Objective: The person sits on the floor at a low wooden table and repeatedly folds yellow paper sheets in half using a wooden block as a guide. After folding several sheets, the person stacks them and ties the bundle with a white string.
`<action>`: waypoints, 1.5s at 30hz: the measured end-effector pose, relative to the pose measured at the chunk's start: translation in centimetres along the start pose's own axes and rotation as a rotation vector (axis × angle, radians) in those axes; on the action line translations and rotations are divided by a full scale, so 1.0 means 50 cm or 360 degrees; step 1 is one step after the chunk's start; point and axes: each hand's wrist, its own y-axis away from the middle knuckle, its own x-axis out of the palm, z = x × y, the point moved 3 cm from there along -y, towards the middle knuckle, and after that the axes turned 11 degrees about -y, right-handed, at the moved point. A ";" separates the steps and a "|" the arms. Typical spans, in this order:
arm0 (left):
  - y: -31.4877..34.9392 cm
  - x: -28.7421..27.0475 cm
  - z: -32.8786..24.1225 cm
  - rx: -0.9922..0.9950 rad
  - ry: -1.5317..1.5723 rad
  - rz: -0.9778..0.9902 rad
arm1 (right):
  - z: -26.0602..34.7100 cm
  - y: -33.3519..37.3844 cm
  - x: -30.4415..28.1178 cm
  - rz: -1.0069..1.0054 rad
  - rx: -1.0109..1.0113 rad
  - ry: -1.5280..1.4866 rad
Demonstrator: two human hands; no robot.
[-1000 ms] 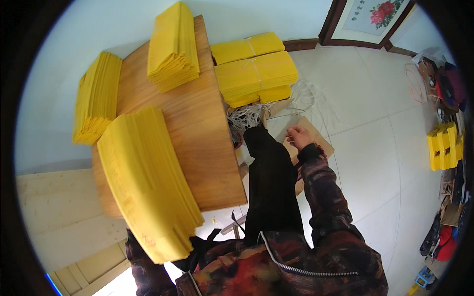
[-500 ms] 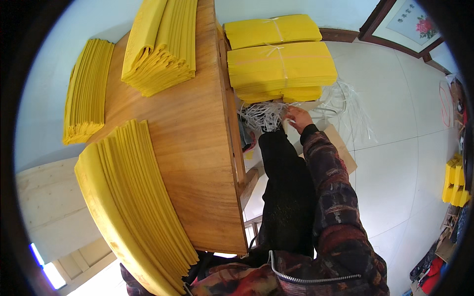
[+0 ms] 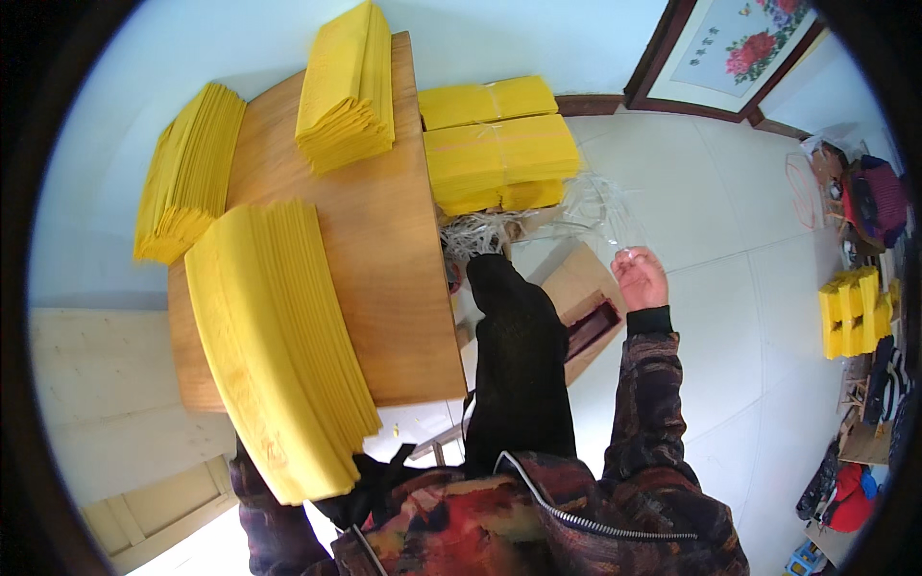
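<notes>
I see the right hand (image 3: 642, 280) with fingers curled, beside strands trailing from the white string (image 3: 477, 233) — whether they pinch one, I can't tell. The left hand is hidden from me — its sleeve (image 3: 277, 518) meets the nearest yellow stack (image 3: 274, 346), on the table (image 3: 389, 317).

Matt and Glossy Finishes Seen Together

A matt, paper-like surface is presented by the long folded yellow stack (image 3: 279, 355), its edge finely layered. Smooth brown wood with visible grain is shown in the broad tabletop (image 3: 384, 288). A glossy look is given by the thin white plastic-looking strands (image 3: 475, 233), and the pale floor tiles (image 3: 711, 384) are smoothly polished. Dull cardboard is seen in the brown open box (image 3: 576, 278). Matt cloth is recognised in the black trousers (image 3: 519, 384); the silvery zip (image 3: 595, 528) is toothed, metallic.
</notes>
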 end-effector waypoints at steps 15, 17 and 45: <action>0.047 -0.086 0.069 0.0368 0.0393 -0.0096 | 0.046 0.218 0.511 0.0560 -0.0186 0.1165; 0.075 -0.088 0.112 0.0188 0.0364 -0.0095 | -0.042 0.263 0.527 0.0889 0.0402 0.1450; -0.113 -0.021 0.295 0.1144 -0.1394 -0.0308 | -0.408 0.332 0.427 0.1024 -0.0056 0.2778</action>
